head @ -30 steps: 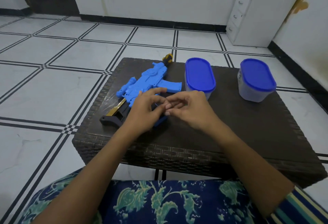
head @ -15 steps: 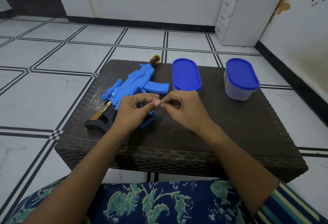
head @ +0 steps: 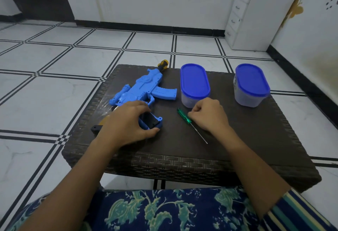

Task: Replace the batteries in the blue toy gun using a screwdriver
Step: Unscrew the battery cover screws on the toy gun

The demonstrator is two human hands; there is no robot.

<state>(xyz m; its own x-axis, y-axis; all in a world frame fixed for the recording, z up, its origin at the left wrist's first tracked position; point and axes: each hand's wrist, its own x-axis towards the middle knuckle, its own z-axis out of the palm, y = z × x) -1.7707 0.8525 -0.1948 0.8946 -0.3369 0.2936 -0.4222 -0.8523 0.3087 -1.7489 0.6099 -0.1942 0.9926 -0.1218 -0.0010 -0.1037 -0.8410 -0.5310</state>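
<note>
The blue toy gun point(head: 144, 89) lies on the left half of a dark woven table point(head: 256, 139), its orange-tipped muzzle pointing away from me. My left hand point(head: 126, 122) wraps around the gun's grip, where a dark open battery cavity point(head: 151, 122) faces up. A green-handled screwdriver point(head: 183, 115) lies flat to the right of the grip, its thin shaft pointing toward me. My right hand point(head: 208, 116) has its fingers curled onto the handle's near end. I see no batteries.
Two tubs with blue lids stand at the back of the table, one in the middle point(head: 194, 84) and one to the right point(head: 251, 84). A white drawer unit point(head: 256, 16) stands against the far wall. A patterned blue cloth point(head: 155, 210) covers my lap.
My hands were pinched together over the gun's grip; they have separated. The right hand moved right to the screwdriver, which is now in view. The left hand stays on the grip.
</note>
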